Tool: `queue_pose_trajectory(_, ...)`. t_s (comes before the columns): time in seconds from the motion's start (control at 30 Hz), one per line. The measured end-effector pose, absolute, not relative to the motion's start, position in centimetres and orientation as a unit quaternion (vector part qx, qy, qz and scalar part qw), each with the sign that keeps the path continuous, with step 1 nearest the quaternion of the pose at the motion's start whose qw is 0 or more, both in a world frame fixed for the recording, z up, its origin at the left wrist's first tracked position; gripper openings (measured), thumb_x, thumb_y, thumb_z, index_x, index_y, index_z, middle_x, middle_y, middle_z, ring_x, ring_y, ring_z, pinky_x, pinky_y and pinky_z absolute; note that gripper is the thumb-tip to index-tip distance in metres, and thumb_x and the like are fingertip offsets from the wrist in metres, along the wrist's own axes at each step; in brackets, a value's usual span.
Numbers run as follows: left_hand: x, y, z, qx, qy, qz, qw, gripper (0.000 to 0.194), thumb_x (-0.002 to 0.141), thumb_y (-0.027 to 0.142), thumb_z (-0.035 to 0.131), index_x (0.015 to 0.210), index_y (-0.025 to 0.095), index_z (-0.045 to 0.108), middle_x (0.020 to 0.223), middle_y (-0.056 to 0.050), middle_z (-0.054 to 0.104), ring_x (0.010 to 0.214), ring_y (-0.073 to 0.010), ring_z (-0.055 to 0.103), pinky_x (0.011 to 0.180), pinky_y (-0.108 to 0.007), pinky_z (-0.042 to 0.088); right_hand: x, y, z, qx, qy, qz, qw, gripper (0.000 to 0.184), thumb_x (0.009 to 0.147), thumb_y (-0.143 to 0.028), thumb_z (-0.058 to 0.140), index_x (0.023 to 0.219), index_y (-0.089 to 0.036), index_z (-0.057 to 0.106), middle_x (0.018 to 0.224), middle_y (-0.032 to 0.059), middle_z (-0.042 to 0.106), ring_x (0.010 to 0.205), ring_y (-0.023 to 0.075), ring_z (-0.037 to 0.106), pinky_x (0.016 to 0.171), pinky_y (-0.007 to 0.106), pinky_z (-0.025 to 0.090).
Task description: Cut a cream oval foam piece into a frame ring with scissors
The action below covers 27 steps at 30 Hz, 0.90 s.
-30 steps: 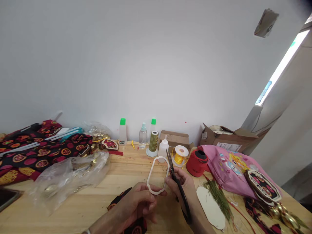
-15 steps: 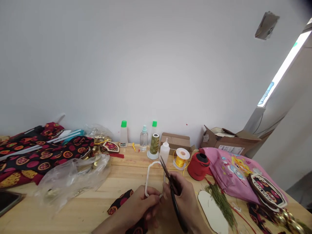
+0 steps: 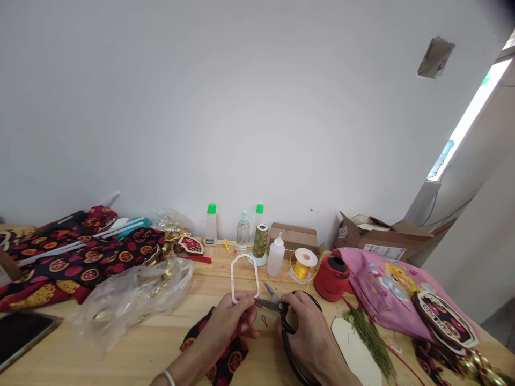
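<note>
My left hand (image 3: 237, 316) pinches the lower edge of a thin white frame (image 3: 232, 279), which stands upright with its open middle facing me. Black-handled scissors (image 3: 287, 321) are in my right hand (image 3: 308, 332), their blades apart and pointing left. One blade tip reaches the lower right corner of the frame, close to my left fingers; whether it touches cannot be made out. Under my left wrist lies dark patterned fabric (image 3: 231, 356). A small red bit of thread (image 3: 264, 320) rests on the table between my hands.
Behind my hands stand a squeeze bottle (image 3: 276, 259), a green thread cone (image 3: 260, 241), a yellow cord spool (image 3: 302, 266) and a red thread cone (image 3: 331, 280). Right are a cream oval board (image 3: 354, 348), a green tassel (image 3: 370, 340) and a pink bag (image 3: 382, 289). A plastic bag (image 3: 129, 300) and phone (image 3: 24, 335) lie left.
The frame has turned to face me more squarely. The scissors swung from pointing up to pointing left, their blades opened, and my right hand moved slightly away from the left.
</note>
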State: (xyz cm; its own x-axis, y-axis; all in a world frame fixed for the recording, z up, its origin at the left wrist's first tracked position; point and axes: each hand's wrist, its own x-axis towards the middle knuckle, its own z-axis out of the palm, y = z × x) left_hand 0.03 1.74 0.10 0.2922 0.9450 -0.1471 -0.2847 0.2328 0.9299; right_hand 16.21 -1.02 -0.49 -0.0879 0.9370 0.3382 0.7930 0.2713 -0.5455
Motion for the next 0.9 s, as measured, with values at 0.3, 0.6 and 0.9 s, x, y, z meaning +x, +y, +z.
queue_pose_trajectory(0.3, 0.0, 2.3, -1.3, 0.475, 0.39, 0.443, 0.653, 0.02, 0.067, 0.034, 0.054, 0.06, 0.015, 0.053, 0.041, 0.008, 0.042, 0.032, -0.0039, 0.03, 0.042, -0.026, 0.048, 15.8, -0.8, -0.9, -0.616, -0.714, 0.126, 0.309, 0.025, 0.061, -0.012, 0.048, 0.081, -0.023, 0.057, 0.076, 0.0016, 0.053, 0.073, 0.0162, 0.049, 0.063, 0.023, 0.034)
queue_pose_trajectory(0.6, 0.1, 1.9, -0.7, 0.458, 0.393, 0.433, 0.669, 0.022, 0.067, 0.034, 0.053, 0.057, 0.015, 0.052, 0.042, 0.007, 0.042, 0.033, -0.0033, 0.028, 0.043, -0.026, 0.048, 15.4, -0.8, -1.1, -0.631, -0.699, 0.122, 0.313, 0.019, 0.064, -0.014, 0.047, 0.077, -0.023, 0.056, 0.075, 0.0011, 0.053, 0.072, 0.0159, 0.049, 0.062, 0.022, 0.034)
queue_pose_trajectory(0.9, 1.2, 0.5, 0.1, 0.407, 0.404, 0.454, 0.682, 0.025, 0.069, 0.037, 0.05, 0.056, 0.015, 0.052, 0.04, 0.008, 0.04, 0.035, -0.0039, 0.025, 0.046, -0.026, 0.047, 15.3, -0.8, -1.0, -0.622, -0.697, 0.138, 0.329, 0.022, 0.06, -0.009, 0.045, 0.074, -0.022, 0.054, 0.073, 0.0003, 0.053, 0.07, 0.0148, 0.049, 0.061, 0.021, 0.032)
